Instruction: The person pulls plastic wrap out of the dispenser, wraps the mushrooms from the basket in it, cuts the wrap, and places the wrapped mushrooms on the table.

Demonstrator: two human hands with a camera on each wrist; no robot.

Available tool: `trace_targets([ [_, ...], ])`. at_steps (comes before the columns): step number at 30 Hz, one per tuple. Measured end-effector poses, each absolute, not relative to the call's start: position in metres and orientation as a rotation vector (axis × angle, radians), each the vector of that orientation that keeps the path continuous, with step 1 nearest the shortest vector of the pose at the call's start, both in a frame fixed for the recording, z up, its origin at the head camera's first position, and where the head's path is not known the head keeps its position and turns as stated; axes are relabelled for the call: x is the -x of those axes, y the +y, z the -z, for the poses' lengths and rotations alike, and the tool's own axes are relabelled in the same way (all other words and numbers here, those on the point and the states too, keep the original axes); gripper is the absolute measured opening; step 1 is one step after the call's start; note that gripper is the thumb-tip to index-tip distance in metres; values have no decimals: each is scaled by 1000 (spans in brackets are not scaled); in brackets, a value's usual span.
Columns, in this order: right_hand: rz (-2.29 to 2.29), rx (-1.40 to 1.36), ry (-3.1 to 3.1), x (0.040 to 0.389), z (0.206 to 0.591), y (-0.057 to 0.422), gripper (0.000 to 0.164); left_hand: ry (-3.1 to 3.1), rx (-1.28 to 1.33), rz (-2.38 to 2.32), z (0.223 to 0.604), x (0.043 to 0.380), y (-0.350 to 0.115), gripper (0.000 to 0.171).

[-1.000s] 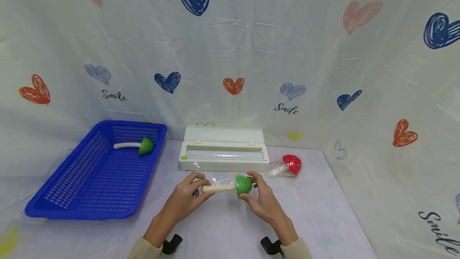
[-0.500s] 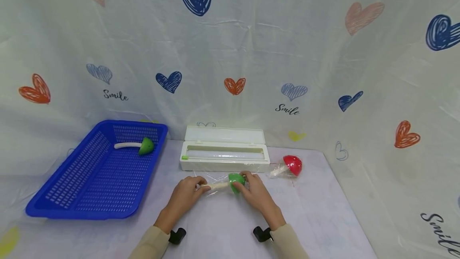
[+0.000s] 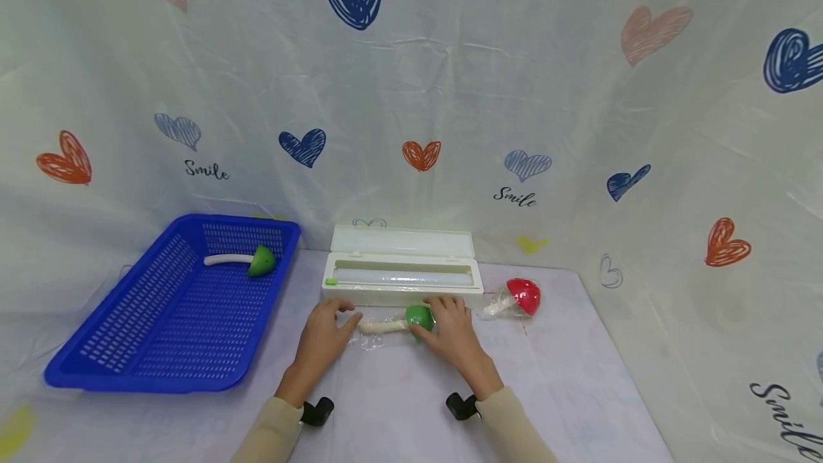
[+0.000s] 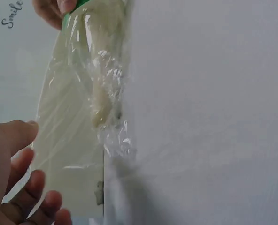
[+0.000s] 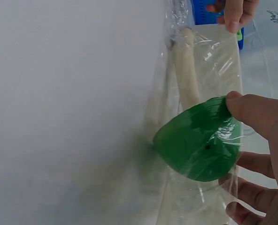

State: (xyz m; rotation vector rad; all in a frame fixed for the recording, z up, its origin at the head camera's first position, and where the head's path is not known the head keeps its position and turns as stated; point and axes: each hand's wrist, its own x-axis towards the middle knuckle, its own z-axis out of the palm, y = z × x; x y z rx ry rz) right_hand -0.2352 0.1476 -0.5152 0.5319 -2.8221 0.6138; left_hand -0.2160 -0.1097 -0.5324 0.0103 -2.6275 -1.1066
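A toy mushroom [image 3: 386, 326] with a green cap and cream stem lies sideways in front of the white box, wrapped in clear plastic film. My right hand [image 3: 455, 334] holds it by the cap [image 5: 200, 140], thumb on one side and fingers on the other. Just off the stem end, my left hand [image 3: 323, 338] is spread with nothing in it. Loose crumpled film [image 4: 118, 140] trails past the stem in the left wrist view. Behind both hands stands a cling film dispenser [image 3: 401, 296], lid raised, with a white roll [image 3: 403, 276] inside.
A blue plastic basket [image 3: 144, 381] stands at the left, and an unwrapped green-capped toy mushroom [image 3: 261, 261] lies inside it. To the right of the dispenser is a red-capped toy mushroom [image 3: 524, 296] in clear film. A heart-printed sheet [image 3: 444, 91] hangs behind the table.
The wrapped mushroom has come down and slightly left, closer to the dispenser. My left hand has let go of its stem end and drawn back; my right hand has stayed at the cap.
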Motion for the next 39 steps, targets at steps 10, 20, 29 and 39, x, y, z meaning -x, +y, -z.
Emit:
trace_targets([
  [10, -591, -758, -2834, 252, 480, 131, 46, -2426, -102, 1352, 529, 247, -141, 78],
  [20, -692, -948, -2856, 277, 451, 89, 47, -2571, 10, 1485, 541, 278, -154, 94],
  [29, -954, -996, -2852, 290, 460, 47, 42, -2582, 24, 1579, 548, 282, -160, 78],
  [39, -1053, -974, -2786, 307, 481, 12, 32, -2512, 219, 1625, 550, 294, -166, 55],
])
